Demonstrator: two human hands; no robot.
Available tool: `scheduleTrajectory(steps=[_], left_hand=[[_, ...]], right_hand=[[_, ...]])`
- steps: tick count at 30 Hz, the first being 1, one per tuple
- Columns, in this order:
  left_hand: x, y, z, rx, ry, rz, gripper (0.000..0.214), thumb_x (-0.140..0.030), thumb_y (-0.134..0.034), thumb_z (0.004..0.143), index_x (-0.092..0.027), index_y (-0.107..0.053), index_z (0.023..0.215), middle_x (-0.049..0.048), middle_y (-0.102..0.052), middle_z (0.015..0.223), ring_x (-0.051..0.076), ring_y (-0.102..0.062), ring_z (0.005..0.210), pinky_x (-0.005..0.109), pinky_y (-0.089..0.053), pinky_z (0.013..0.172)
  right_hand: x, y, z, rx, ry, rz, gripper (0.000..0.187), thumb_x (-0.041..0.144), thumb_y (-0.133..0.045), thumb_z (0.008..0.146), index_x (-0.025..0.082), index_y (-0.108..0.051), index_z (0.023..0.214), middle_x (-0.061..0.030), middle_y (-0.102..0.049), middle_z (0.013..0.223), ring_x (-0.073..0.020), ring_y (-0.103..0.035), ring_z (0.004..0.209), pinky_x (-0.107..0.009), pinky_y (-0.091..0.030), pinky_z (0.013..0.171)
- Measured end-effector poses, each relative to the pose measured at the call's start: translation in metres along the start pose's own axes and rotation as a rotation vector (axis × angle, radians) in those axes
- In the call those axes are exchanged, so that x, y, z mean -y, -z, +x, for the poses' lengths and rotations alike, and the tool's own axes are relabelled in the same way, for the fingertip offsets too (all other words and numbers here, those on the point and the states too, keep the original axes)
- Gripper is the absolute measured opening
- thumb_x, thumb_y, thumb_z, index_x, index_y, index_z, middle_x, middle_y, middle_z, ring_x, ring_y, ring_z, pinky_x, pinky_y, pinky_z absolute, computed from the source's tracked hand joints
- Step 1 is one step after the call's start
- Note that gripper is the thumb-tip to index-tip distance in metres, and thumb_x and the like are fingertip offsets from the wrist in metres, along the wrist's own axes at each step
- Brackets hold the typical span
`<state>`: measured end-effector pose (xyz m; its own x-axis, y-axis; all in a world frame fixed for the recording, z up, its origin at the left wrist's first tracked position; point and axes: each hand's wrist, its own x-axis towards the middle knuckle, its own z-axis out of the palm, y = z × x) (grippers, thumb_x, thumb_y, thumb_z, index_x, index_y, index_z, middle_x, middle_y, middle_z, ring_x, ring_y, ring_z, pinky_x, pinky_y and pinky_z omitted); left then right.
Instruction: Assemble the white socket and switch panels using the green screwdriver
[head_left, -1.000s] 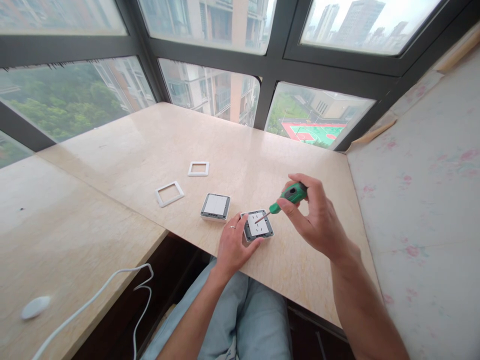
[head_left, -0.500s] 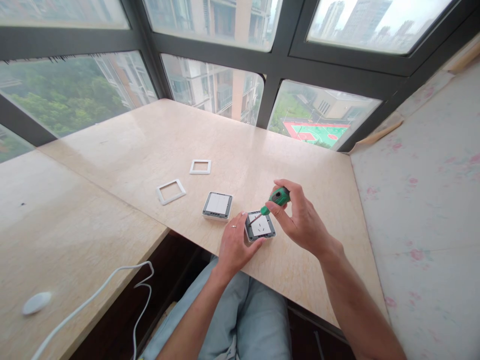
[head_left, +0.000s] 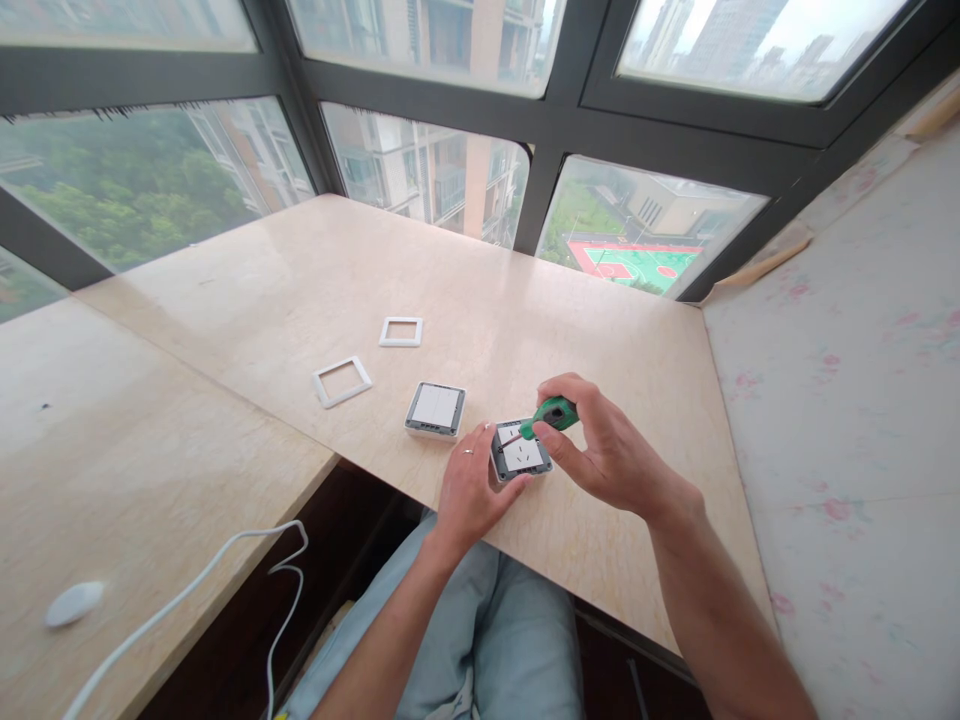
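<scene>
A white wall socket (head_left: 523, 457) with a grey frame lies face up near the table's front edge. My left hand (head_left: 474, 487) grips it by its left and front sides. In my right hand (head_left: 600, 445) is a screwdriver (head_left: 556, 412) with a green and black handle, tilted down to the left. Its tip meets the left side of the socket's grey frame; the spot is too small to make out a screw. Just left of my left hand sits a wall switch (head_left: 436, 408) of the same size, white with a grey frame, touched by neither hand.
Two white cover frames, one nearer (head_left: 342, 382) and one farther (head_left: 401, 332), lie on the table behind the switch. A white cable (head_left: 217, 556) hangs over the left table edge beside a white round disc (head_left: 74, 605). Windows and a papered wall (head_left: 847, 470) bound the table.
My right hand and the screwdriver handle have dipped and turned slightly, so the screwdriver lies flatter. My left hand and the socket have stayed in place.
</scene>
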<state>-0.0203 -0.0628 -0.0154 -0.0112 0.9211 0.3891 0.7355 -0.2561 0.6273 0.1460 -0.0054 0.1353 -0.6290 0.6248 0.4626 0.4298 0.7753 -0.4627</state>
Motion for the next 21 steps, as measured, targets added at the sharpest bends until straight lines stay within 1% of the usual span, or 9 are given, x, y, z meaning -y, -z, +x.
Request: scheduleTrajectory(steps=[4, 7, 9, 12, 14, 16, 17, 19, 21], left_hand=[[0.0, 0.0, 0.0, -0.001, 0.001, -0.005, 0.074, -0.05, -0.069, 0.083, -0.019, -0.036, 0.142, 0.0175, -0.051, 0.14, 0.032, -0.05, 0.13, 0.05, -0.044, 0.106], [0.0, 0.0, 0.0, 0.002, 0.003, -0.009, 0.074, -0.05, -0.069, 0.083, -0.019, -0.037, 0.142, 0.0172, -0.051, 0.14, 0.032, -0.05, 0.13, 0.051, -0.043, 0.106], [0.0, 0.0, 0.0, 0.001, 0.004, -0.005, 0.074, -0.05, -0.068, 0.083, -0.019, -0.036, 0.142, 0.017, -0.051, 0.14, 0.032, -0.05, 0.13, 0.051, -0.043, 0.107], [0.001, -0.001, 0.0, -0.001, 0.004, 0.008, 0.074, -0.051, -0.068, 0.084, -0.02, -0.035, 0.143, 0.0168, -0.051, 0.14, 0.032, -0.049, 0.131, 0.051, -0.042, 0.107], [0.001, -0.002, 0.0, 0.003, 0.006, 0.015, 0.074, -0.052, -0.067, 0.084, -0.019, -0.035, 0.142, 0.0169, -0.051, 0.14, 0.032, -0.049, 0.131, 0.051, -0.042, 0.107], [0.001, -0.002, 0.0, 0.007, 0.005, 0.021, 0.074, -0.052, -0.067, 0.084, -0.018, -0.036, 0.142, 0.0171, -0.051, 0.141, 0.032, -0.049, 0.131, 0.05, -0.042, 0.107], [0.001, -0.002, 0.0, 0.008, 0.003, 0.023, 0.074, -0.053, -0.067, 0.084, -0.018, -0.036, 0.142, 0.0173, -0.051, 0.141, 0.032, -0.049, 0.131, 0.05, -0.042, 0.108], [0.002, -0.002, 0.0, 0.008, -0.002, 0.025, 0.074, -0.053, -0.066, 0.084, -0.018, -0.036, 0.142, 0.0174, -0.051, 0.141, 0.032, -0.048, 0.131, 0.051, -0.042, 0.108], [0.002, -0.002, 0.0, 0.005, -0.003, 0.025, 0.073, -0.052, -0.066, 0.084, -0.018, -0.036, 0.142, 0.0173, -0.051, 0.141, 0.032, -0.049, 0.131, 0.051, -0.042, 0.108]], right_hand=[[0.0, -0.001, 0.001, 0.004, 0.001, -0.004, 0.023, 0.024, -0.048, 0.095, 0.023, -0.042, 0.117, -0.007, -0.058, 0.1, -0.0186, -0.059, 0.086, -0.034, -0.051, 0.076], [0.001, 0.0, 0.003, -0.016, -0.006, -0.042, 0.018, 0.03, -0.047, 0.098, 0.023, -0.044, 0.114, -0.0065, -0.058, 0.096, -0.0183, -0.058, 0.083, -0.033, -0.049, 0.074], [0.002, 0.002, 0.004, -0.054, -0.01, -0.12, 0.02, 0.038, -0.044, 0.1, 0.022, -0.047, 0.112, -0.0069, -0.059, 0.094, -0.0191, -0.057, 0.082, -0.033, -0.048, 0.072], [0.003, 0.004, 0.005, -0.128, -0.06, -0.312, 0.03, 0.049, -0.044, 0.098, 0.021, -0.053, 0.105, -0.007, -0.058, 0.087, -0.0199, -0.054, 0.079, -0.031, -0.044, 0.066], [0.004, 0.004, 0.005, -0.158, -0.104, -0.412, 0.029, 0.049, -0.048, 0.097, 0.021, -0.056, 0.096, -0.0052, -0.056, 0.078, -0.0189, -0.052, 0.072, -0.03, -0.041, 0.062], [0.005, 0.004, 0.006, -0.163, -0.096, -0.423, 0.025, 0.044, -0.051, 0.097, 0.02, -0.058, 0.091, -0.0039, -0.055, 0.073, -0.0185, -0.052, 0.069, -0.031, -0.041, 0.061], [0.006, 0.004, 0.006, -0.157, -0.071, -0.389, 0.022, 0.04, -0.051, 0.097, 0.02, -0.059, 0.092, -0.0041, -0.056, 0.074, -0.019, -0.053, 0.071, -0.032, -0.043, 0.063], [0.008, 0.006, 0.006, -0.124, -0.014, -0.257, 0.017, 0.033, -0.05, 0.098, 0.021, -0.059, 0.106, -0.0064, -0.062, 0.086, -0.0209, -0.058, 0.081, -0.035, -0.048, 0.072], [0.011, 0.011, 0.005, -0.062, 0.021, -0.103, 0.027, 0.026, -0.048, 0.098, 0.023, -0.052, 0.125, -0.0086, -0.063, 0.104, -0.0221, -0.06, 0.097, -0.038, -0.05, 0.084]])
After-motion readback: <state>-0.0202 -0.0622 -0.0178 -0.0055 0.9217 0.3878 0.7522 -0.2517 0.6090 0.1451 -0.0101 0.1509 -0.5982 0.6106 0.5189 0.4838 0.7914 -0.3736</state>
